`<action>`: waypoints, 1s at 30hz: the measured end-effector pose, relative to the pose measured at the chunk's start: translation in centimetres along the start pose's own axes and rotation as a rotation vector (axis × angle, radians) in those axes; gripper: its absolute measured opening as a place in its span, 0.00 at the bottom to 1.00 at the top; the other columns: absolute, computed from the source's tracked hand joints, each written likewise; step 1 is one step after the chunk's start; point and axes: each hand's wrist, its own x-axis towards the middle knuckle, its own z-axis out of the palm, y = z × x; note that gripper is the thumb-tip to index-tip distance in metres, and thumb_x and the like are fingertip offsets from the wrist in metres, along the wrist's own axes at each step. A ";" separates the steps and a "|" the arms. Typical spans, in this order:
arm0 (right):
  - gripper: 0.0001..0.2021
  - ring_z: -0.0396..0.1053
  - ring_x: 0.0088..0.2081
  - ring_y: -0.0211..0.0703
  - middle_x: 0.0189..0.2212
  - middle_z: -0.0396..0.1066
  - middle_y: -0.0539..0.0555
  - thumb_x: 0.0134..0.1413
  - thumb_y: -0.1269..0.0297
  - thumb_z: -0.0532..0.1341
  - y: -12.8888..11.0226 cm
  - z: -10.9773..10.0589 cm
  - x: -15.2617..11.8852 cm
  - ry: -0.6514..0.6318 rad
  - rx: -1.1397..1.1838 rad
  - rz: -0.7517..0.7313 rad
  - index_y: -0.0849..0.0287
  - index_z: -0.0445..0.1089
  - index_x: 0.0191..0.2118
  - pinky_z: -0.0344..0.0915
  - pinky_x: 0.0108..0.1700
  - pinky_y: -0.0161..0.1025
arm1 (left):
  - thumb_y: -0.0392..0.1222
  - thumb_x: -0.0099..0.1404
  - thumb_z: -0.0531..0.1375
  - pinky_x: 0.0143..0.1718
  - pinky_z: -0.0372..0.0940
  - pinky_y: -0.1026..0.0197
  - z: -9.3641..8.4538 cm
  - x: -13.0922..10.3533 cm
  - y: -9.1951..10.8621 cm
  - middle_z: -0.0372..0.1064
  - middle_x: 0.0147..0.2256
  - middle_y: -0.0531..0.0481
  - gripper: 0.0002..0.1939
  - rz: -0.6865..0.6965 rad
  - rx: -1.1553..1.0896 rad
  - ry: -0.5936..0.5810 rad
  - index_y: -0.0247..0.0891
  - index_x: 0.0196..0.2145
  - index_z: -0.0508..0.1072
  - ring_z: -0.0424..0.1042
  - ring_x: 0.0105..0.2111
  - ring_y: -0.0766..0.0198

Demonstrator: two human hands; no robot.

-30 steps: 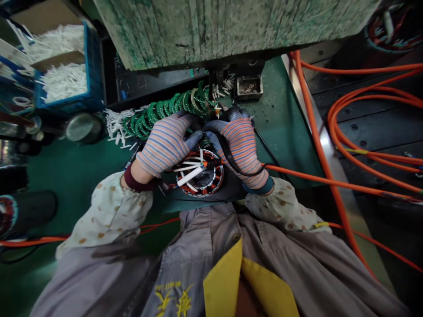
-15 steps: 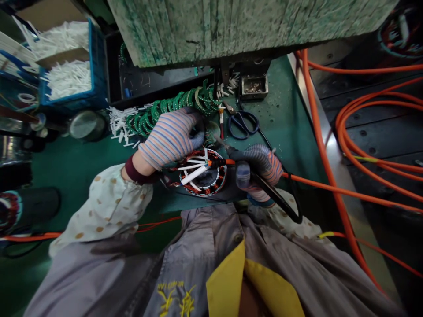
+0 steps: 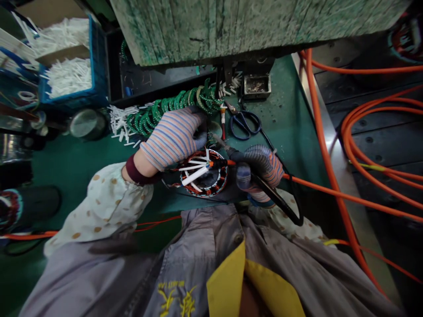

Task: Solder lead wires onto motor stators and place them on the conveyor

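My right hand (image 3: pixel 261 167), in a striped knit glove, grips a soldering iron (image 3: pixel 236 155) by its black handle, with the tip pointing up and left. Its tip is close to the fingers of my left hand (image 3: pixel 175 136), which wears the same kind of glove. Those fingers are curled together above the stator, and what they pinch is hidden. Below them sits a round motor stator (image 3: pixel 216 187) with red-brown windings. White sleeves (image 3: pixel 194 175) lie across its opening, joined to an orange cable (image 3: pixel 310 184) that runs off to the right.
Green ring-like pieces (image 3: pixel 172 105) lie in a row behind my left hand, beside loose white tubes (image 3: pixel 119 121). Scissors (image 3: pixel 244 123), a red-handled brush (image 3: pixel 223 121) and a small metal tray (image 3: pixel 257 86) are farther back. A blue crate (image 3: pixel 99 66) stands at left; orange cable coils (image 3: pixel 350 132) lie at right.
Both hands, the soldering iron and the stator keep nearly the same places. The view has shifted very slightly.
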 end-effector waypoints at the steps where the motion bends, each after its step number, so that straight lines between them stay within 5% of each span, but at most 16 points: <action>1: 0.19 0.78 0.32 0.51 0.31 0.80 0.51 0.83 0.48 0.58 0.0 0.0 0.1 0.015 -0.010 -0.016 0.44 0.86 0.44 0.68 0.33 0.47 | 0.41 0.82 0.62 0.64 0.80 0.43 0.1 0.1 0.0 0.86 0.56 0.32 0.16 -0.002 -0.011 0.005 0.34 0.57 0.87 0.87 0.60 0.33; 9: 0.20 0.79 0.34 0.52 0.32 0.80 0.54 0.83 0.47 0.59 -0.1 0.1 0.0 -0.014 -0.013 -0.003 0.43 0.87 0.45 0.70 0.37 0.48 | 0.42 0.85 0.61 0.69 0.78 0.43 -0.1 -0.1 0.0 0.85 0.61 0.29 0.19 0.013 0.017 -0.017 0.28 0.62 0.85 0.85 0.64 0.34; 17: 0.25 0.79 0.33 0.52 0.31 0.81 0.54 0.84 0.45 0.54 -0.1 0.0 -0.5 -0.010 -0.084 0.057 0.43 0.88 0.43 0.75 0.36 0.49 | 0.46 0.87 0.58 0.65 0.80 0.45 1.8 -1.0 -0.8 0.86 0.57 0.33 0.20 0.010 -0.037 0.107 0.35 0.60 0.86 0.86 0.59 0.39; 22: 0.18 0.81 0.33 0.49 0.31 0.83 0.51 0.81 0.50 0.60 -0.8 0.0 0.3 0.086 0.064 0.071 0.46 0.87 0.44 0.76 0.37 0.46 | 0.47 0.87 0.57 0.65 0.79 0.46 2.4 -1.1 -1.3 0.85 0.59 0.32 0.21 0.009 -0.080 0.121 0.33 0.61 0.85 0.85 0.59 0.41; 26: 0.18 0.88 0.41 0.51 0.40 0.90 0.52 0.84 0.48 0.62 -0.4 -2.6 3.1 0.063 0.040 0.307 0.50 0.88 0.51 0.85 0.49 0.49 | 0.50 0.85 0.55 0.61 0.81 0.43 3.0 -0.8 -1.5 0.85 0.56 0.30 0.25 -0.008 -0.128 0.174 0.32 0.61 0.86 0.86 0.55 0.37; 30: 0.16 0.88 0.59 0.53 0.59 0.91 0.54 0.86 0.50 0.63 3.1 -4.3 7.0 -0.056 0.092 0.399 0.47 0.86 0.63 0.86 0.68 0.55 | 0.54 0.81 0.56 0.60 0.81 0.40 3.6 -0.5 -1.7 0.85 0.53 0.30 0.28 -0.031 -0.197 0.228 0.33 0.58 0.87 0.86 0.55 0.34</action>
